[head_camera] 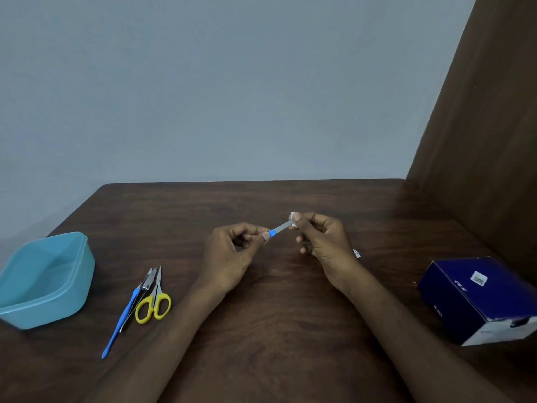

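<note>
Nail file [279, 229] — held above the table [290, 330]
Left hand [232, 251] pinches its blue handle; right hand [322, 242] pinches a white wipe [292, 220] around the tip.

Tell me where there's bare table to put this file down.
Free: the table beyond left hand and right hand up to its far edge, and between right hand and blue box. Crowded: left, where tub, scissors, clippers and blue tool cluster.
</note>
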Motion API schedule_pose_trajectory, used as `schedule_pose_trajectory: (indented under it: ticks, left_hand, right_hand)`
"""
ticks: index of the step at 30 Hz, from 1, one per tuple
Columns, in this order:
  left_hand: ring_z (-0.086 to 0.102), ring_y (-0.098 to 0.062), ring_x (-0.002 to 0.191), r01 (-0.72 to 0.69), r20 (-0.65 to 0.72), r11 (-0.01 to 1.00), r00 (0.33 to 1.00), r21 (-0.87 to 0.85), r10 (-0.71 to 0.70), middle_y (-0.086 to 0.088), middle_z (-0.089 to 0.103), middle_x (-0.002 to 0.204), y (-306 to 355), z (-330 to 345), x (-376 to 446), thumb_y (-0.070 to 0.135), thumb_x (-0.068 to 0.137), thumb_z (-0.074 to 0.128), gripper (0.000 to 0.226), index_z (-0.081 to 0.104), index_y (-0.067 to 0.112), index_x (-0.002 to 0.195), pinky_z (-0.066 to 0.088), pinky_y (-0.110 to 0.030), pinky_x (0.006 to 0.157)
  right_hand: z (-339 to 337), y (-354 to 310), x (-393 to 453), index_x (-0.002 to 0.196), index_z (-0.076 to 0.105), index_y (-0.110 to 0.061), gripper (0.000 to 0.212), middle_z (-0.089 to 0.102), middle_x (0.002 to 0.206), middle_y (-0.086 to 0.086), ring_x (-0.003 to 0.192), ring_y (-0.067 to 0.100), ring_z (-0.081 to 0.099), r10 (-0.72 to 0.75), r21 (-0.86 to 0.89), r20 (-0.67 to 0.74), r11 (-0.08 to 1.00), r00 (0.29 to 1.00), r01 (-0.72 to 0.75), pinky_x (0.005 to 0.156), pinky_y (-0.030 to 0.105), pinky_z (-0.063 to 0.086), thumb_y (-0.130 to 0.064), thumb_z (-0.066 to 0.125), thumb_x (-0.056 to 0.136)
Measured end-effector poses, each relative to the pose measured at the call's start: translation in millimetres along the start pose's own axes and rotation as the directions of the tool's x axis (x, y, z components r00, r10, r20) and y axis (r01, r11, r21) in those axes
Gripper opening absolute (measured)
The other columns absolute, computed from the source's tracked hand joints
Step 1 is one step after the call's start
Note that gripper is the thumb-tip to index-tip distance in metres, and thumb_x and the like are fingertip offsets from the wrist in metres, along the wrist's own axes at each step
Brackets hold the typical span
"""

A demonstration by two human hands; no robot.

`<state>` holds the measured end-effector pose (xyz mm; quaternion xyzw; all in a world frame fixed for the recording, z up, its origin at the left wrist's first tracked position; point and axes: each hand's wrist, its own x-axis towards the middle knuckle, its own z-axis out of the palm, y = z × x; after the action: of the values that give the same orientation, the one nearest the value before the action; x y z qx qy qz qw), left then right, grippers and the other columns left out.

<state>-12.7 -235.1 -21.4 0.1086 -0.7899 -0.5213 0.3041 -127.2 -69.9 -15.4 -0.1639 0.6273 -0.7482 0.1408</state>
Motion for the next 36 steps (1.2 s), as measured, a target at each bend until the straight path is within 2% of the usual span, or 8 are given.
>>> schedule_pose_trajectory:
  ticks: [3,9,15,19,22,24,30,36]
  left_hand:
    - [0.06,0.002,0.066,0.01,-0.008,1.0,1.0,0.002,-0.01,0.005,0.078,0.077,0.1,-0.4,0.5,0.023,0.094,0.083,0.005,0.087,0.026,0.093,0.047,-0.016,0.062]
    - [0.06,0.0,0.068,-0.019,0.025,0.999,1.0,0.033,0.018,0.006,0.078,0.078,2.4,0.2,-1.5,0.026,0.094,0.082,0.006,0.086,0.03,0.094,0.048,-0.018,0.063]
    - [0.06,0.002,0.067,0.016,-0.011,1.0,1.0,-0.007,-0.016,0.02,0.072,0.071,-0.8,0.6,0.0,0.022,0.096,0.08,0.008,0.086,0.027,0.096,0.043,-0.011,0.061]
    - [0.073,-0.015,0.079,0.003,-0.038,0.999,0.999,-0.047,-0.005,0.01,0.08,0.081,-0.4,0.7,1.2,0.025,0.095,0.082,0.008,0.086,0.032,0.096,0.049,-0.017,0.067]
    - [0.073,-0.01,0.077,-0.018,-0.035,1.0,0.999,-0.023,0.017,0.009,0.08,0.081,-0.2,0.7,1.7,0.027,0.094,0.083,0.007,0.086,0.033,0.095,0.05,-0.019,0.066]
    - [0.073,-0.009,0.075,-0.034,-0.023,0.999,0.999,-0.004,0.034,0.01,0.08,0.08,-0.6,0.4,1.3,0.028,0.094,0.083,0.007,0.086,0.034,0.095,0.05,-0.02,0.065]
    - [0.068,-0.005,0.073,-0.017,-0.013,1.0,1.0,-0.012,0.017,0.009,0.079,0.078,1.0,1.2,-0.4,0.028,0.092,0.084,0.005,0.087,0.032,0.094,0.051,-0.021,0.066]
    - [0.078,-0.011,0.084,0.013,-0.003,0.994,1.0,-0.107,-0.013,0.006,0.083,0.086,2.2,0.8,0.4,0.022,0.094,0.082,0.005,0.086,0.025,0.096,0.055,-0.028,0.076]
  right_hand:
    - [-2.7,-1.6,-0.3,0.104,0.084,-0.015,0.012,0.08,0.093,-0.001,0.069,0.008,0.06,-0.003,0.001,0.032,1.0,0.999,0.003,0.054,0.024,0.048,-0.022,0.079,0.095]
    - [-0.7,-1.9,0.2,0.093,0.078,-0.002,0.027,0.074,0.079,0.003,0.061,0.012,0.056,-0.012,-0.004,-0.035,1.0,0.999,0.011,0.05,0.026,0.047,-0.028,0.079,0.096]
    - [-3.5,-1.9,3.2,0.095,0.083,-0.014,0.012,0.077,0.089,-0.003,0.061,0.006,0.055,0.017,0.176,-0.183,0.984,0.983,0.016,0.049,0.021,0.042,-0.025,0.079,0.095]
    - [3.2,-2.7,-3.8,0.097,0.084,-0.013,0.01,0.08,0.092,-0.004,0.062,0.008,0.055,0.048,0.167,-0.082,0.985,0.996,-0.033,0.049,0.022,0.041,-0.02,0.076,0.096]
    - [11.4,-3.8,-11.3,0.099,0.085,-0.014,0.014,0.08,0.094,-0.004,0.061,0.008,0.057,0.054,0.125,0.035,0.99,0.998,-0.058,0.051,0.024,0.04,-0.025,0.076,0.096]
    - [13.9,-3.1,-13.2,0.097,0.086,-0.016,0.013,0.08,0.093,-0.004,0.061,0.008,0.057,0.052,0.086,0.047,0.995,0.997,-0.056,0.051,0.024,0.04,-0.026,0.077,0.096]
    - [7.6,-0.8,-7.2,0.101,0.085,-0.014,0.013,0.082,0.09,-0.002,0.057,0.006,0.053,0.011,0.074,-0.088,0.997,0.996,-0.005,0.05,0.022,0.042,-0.025,0.078,0.096]
    - [11.8,4.6,-12.0,0.097,0.085,-0.019,0.011,0.083,0.091,0.002,0.062,0.008,0.062,-0.065,-0.181,0.079,0.98,0.995,0.078,0.053,0.024,0.045,-0.029,0.081,0.093]
